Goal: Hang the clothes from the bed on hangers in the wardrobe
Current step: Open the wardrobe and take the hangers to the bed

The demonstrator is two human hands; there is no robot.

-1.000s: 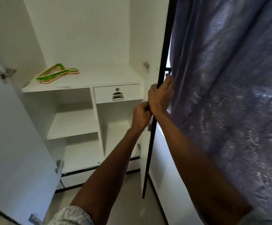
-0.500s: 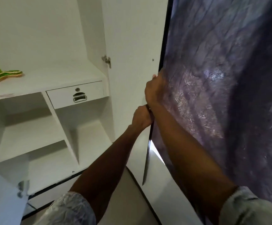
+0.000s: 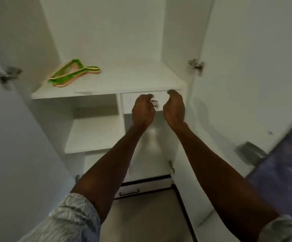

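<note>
Hands, left hand (image 3: pixel 143 111) and right hand (image 3: pixel 174 109), hover loosely curled, grip holding nothing, before the drawer (image 3: pixel 130 102).

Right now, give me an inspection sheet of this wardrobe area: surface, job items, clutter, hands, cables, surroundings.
Surface: white upper shelf, bare apart from the hangers.
Job's things: green and peach hangers lying flat at the shelf's left; no clothes seen.
Clutter: nothing seen.
Hands: left hand and right hand loosely curled, holding nothing, in front of the small drawer.
Cables: nothing seen.
Surroundings: both doors open; right door; purple curtain at lower right.
</note>
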